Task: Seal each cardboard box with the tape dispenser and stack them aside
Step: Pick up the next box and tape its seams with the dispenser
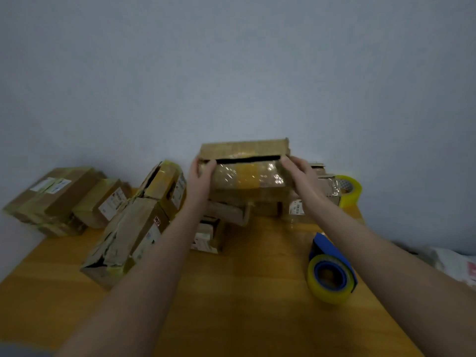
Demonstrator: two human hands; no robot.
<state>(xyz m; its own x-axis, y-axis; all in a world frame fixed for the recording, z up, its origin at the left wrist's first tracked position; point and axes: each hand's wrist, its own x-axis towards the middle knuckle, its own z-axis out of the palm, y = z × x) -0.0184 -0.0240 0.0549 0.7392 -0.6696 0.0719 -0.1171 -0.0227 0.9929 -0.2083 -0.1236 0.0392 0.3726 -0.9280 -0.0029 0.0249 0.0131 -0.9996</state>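
Far to the left of the cardboard box [247,171], a stack of taped boxes [54,197] lay at the edge of the table [244,292]. Nearer to it on the left stood some torn boxes [128,235]. The left hand [199,173] gripped the left end of the cardboard box, with the thumb curled over its front flap. The box was at the far side of the table between both hands, with a dark gap open along its top. It seemed to rest on a pile of other boxes, but the picture was blurred there. The right hand [296,171] gripped its right end with curled fingers. Right of the box lay a tape roll [350,189]. The tape dispenser [331,269] lay right of the box and closer to the person, touched by no hand.
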